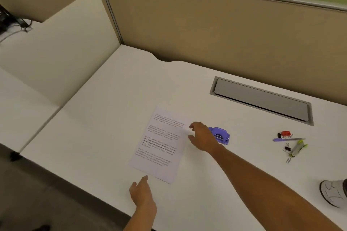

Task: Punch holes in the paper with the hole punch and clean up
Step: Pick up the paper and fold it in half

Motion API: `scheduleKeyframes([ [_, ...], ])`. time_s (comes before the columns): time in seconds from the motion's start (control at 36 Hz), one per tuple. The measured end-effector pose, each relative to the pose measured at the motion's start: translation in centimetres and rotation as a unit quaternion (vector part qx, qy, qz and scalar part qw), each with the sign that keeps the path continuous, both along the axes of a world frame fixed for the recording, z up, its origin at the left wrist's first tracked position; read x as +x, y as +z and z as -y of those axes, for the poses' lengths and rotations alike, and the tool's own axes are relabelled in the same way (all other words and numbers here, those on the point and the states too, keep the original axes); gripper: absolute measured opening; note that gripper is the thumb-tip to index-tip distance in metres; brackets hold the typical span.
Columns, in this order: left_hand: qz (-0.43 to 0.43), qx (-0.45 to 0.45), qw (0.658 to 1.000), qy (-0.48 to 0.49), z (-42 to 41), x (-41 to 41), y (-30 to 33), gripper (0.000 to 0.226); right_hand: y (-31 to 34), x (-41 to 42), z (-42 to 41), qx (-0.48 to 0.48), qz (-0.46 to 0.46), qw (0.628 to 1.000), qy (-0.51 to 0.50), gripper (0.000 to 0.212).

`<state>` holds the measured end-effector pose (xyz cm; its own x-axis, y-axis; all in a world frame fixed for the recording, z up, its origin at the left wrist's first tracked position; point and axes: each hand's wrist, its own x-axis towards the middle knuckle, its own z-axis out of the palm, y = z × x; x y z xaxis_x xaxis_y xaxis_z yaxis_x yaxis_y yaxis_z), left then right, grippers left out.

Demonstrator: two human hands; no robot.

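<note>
- Paper [159, 144] lies flat mid-surface [112, 99], toward the near edge.
- Punch [220, 135] sits just right of it.
- Right hand [201, 137] spread, empty, over the paper's right edge.
- Left hand [141, 192] loose, empty, near the paper's near corner.

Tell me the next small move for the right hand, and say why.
Probably close the right hand on the purple hole punch. It hovers open right beside the punch, holding nothing, and the printed paper lies flat on the desk, apparently unpunched.
</note>
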<state>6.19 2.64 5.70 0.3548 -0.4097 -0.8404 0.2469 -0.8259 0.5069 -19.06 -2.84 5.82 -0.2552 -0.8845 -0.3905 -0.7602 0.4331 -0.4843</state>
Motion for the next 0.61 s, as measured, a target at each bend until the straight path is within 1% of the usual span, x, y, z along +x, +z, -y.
scheduleKeyframes([
  [0.08,0.010,-0.007,1.000,-0.004,1.6,-0.6,-0.2,0.069,0.4,0.2,4.1,0.007,-0.020,0.999,0.034,0.043],
  [0.17,0.007,-0.007,1.000,0.019,2.6,-1.0,-0.6,0.075,0.4,0.2,7.3,0.014,-0.034,0.998,0.051,0.046],
  [0.25,0.026,0.028,0.999,0.037,3.9,-1.3,-0.8,0.075,0.0,0.4,9.8,0.032,-0.047,0.997,0.057,0.048],
  [0.33,0.039,0.069,0.995,0.064,5.4,-1.7,-0.8,0.074,-0.7,0.7,11.3,0.056,-0.071,0.995,0.052,0.056],
  [0.42,0.016,0.085,0.991,0.099,6.3,-2.2,-1.1,0.078,-1.8,1.2,12.0,0.085,-0.101,0.990,0.049,0.068],
  [0.53,0.041,0.093,0.994,0.041,6.8,-2.9,-1.4,0.067,-3.1,1.7,12.3,0.116,-0.107,0.987,0.033,0.083],
  [0.61,0.048,0.112,0.992,0.015,7.5,-3.3,-1.4,0.064,-3.8,2.0,12.1,0.124,-0.132,0.983,0.038,0.093],
])
